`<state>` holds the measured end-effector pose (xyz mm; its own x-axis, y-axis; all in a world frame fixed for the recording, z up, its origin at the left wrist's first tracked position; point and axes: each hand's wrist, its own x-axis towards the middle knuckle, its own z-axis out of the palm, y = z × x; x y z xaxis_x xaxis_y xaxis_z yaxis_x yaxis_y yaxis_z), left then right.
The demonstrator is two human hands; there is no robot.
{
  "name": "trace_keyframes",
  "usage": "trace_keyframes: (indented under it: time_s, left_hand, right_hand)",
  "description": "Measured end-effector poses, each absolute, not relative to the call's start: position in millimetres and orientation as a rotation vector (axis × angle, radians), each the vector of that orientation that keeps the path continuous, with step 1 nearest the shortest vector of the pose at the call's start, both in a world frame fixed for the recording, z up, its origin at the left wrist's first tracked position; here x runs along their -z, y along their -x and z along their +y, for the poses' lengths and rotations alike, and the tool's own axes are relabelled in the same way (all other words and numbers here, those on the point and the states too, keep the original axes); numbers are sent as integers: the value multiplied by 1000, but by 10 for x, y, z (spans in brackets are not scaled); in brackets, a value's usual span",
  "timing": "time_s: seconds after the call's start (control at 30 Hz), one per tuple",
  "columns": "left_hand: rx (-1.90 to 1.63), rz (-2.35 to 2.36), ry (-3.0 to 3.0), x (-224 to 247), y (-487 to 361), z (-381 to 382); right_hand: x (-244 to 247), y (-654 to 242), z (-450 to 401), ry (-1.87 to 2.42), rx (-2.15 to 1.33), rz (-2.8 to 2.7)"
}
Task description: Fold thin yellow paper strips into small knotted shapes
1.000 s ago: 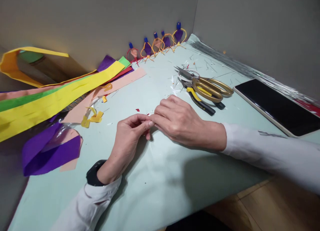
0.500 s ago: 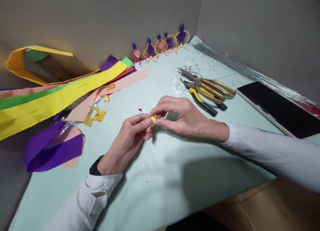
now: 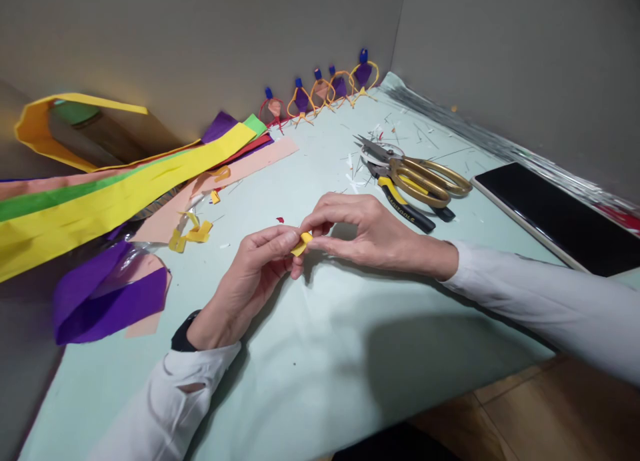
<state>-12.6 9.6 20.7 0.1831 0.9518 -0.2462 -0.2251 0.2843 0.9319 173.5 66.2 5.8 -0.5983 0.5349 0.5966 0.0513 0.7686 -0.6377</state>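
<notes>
With the left hand (image 3: pixel 260 264) you are pinching a small yellow piece (image 3: pixel 301 246) between the thumb and the fingers. With the right hand (image 3: pixel 367 231) you are gripping the same piece by the tips of thumb and forefinger, and these two are leaving a gap behind the tips. The yellow piece is sitting between both hands, above the middle of the pale green table (image 3: pixel 300 381).

On the far side, five small figures (image 3: pixel 301 99) are leaning at the grey wall (image 3: pixel 200 34). On the left, coloured strips (image 3: pixel 125 196) and a purple loop (image 3: pixel 127 311) are lying, with yellow scraps (image 3: pixel 199 233) near them. On the right, gold-handled scissors (image 3: pixel 425 188) are resting on pliers (image 3: pixel 407 209), and a phone (image 3: pixel 555 214) is lying beside thin wires (image 3: pixel 500 144).

Your left forearm is coming from the near left, your right forearm from the right, and both wrists are staying low, with the fingertips meeting.
</notes>
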Motion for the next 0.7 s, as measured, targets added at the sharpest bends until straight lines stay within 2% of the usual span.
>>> trace_keyframes:
  time_s: [0.43,0.7]
  left_hand:
    - [-1071,1123,-961,-244,45,53]
    - [-1320,1269,-1120,-336,-11,7]
  right_hand:
    - [-87,-1764,674,346,-647,-2153]
    - [-186,-1739,641,358,-663,-2060]
